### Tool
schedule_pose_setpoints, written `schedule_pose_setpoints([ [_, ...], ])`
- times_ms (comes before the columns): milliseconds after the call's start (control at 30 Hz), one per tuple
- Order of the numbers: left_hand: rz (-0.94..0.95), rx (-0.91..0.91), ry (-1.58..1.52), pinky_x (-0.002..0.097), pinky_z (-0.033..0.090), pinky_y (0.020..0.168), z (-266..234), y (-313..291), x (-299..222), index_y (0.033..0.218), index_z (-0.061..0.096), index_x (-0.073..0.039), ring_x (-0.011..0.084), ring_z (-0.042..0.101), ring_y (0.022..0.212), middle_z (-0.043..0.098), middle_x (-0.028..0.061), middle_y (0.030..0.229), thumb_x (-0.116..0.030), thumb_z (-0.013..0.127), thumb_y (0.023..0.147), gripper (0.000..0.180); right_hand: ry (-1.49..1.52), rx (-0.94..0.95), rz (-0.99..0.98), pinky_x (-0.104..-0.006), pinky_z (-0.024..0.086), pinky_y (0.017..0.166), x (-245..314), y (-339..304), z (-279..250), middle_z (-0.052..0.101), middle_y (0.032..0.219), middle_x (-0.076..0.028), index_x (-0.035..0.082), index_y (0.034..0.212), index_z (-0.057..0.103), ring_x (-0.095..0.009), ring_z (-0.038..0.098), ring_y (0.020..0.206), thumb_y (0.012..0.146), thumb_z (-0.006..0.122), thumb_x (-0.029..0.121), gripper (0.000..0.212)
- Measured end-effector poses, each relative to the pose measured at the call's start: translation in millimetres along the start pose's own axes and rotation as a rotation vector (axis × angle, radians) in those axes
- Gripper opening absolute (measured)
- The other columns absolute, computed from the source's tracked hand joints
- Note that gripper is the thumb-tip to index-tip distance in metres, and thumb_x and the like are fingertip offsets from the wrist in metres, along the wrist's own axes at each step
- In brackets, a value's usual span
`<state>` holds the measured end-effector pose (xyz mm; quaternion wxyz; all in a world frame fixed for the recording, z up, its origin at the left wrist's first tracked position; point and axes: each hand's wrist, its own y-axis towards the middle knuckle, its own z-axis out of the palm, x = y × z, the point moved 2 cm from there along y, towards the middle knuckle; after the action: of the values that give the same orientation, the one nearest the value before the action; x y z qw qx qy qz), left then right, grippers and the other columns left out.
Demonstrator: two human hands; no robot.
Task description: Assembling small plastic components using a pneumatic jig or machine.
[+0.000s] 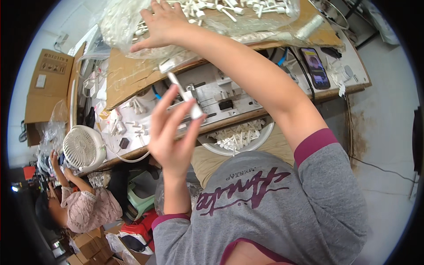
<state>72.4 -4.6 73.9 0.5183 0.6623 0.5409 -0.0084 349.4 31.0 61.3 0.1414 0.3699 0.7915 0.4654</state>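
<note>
A slim white plastic part [189, 95] is just above the near left end of the metal fixture [211, 93], its narrow end tilted away from the person; motion blurs it a little. The left hand [170, 148] pinches it between the fingertips and thumb, close to its near end.

The right hand [164, 27] reaches across above the fixture to its far left side, where it lies, fingers and thumb spread, at a clear plastic bag [119, 24]; whether the fingertips grip anything there cannot be told. Many white pieces [229, 8] fill this bag, beyond the fixture, on a sheet of cardboard [118, 79].

A small black block [225, 104] sits on the fixture's near side. On the person's side of the fixture, below the edge of the surface [363, 75], a white tub [255, 145] holds a heap of similar white pieces [238, 138]. Well to the right of the fixture lies a phone [314, 67] with its screen lit. To the left of the fixture are loose white parts and a dark cube [124, 142], then a round white fan [83, 148]. Farther left of the fixture stands an open cardboard box [51, 88], and nearer, a co-worker [97, 207] in a pale pink top.
</note>
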Motion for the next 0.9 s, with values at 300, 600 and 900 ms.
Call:
schedule_pose_setpoints([
  [300,-0.126,0.137,-0.046,0.0313,0.058,0.081,8,-46,10,0.104,0.072,0.002,0.0201,0.07,0.095,0.061,0.0157,0.132,0.005,0.08,0.072,0.033,-0.001,0.774,-0.15,-0.0571,0.037,0.106,-1,-12,-7,0.055,0.14,-0.008,0.016,0.137,0.054,-0.032,0.046,0.133,0.092,0.051,0.062,0.064],
  [600,-0.164,0.207,-0.115,0.0328,0.059,0.082,36,-68,22,0.103,0.074,-0.003,0.0231,0.066,0.104,0.059,0.0136,0.132,0.0,0.08,0.074,0.03,0.253,0.694,-0.486,-0.0489,0.04,0.104,-64,-24,-64,0.06,0.132,-0.005,0.021,0.13,0.057,-0.024,0.055,0.122,0.098,0.058,0.035,0.035],
  [900,-0.058,0.18,0.175,0.0315,0.058,0.074,69,-71,29,0.105,0.073,-0.003,0.0219,0.068,0.092,0.064,0.01,0.13,-0.003,0.079,0.075,0.031,0.074,0.703,0.006,-0.0544,0.042,0.102,-56,-39,-91,0.057,0.127,-0.022,0.008,0.136,0.053,-0.039,0.052,0.123,0.091,0.061,0.038,0.055],
])
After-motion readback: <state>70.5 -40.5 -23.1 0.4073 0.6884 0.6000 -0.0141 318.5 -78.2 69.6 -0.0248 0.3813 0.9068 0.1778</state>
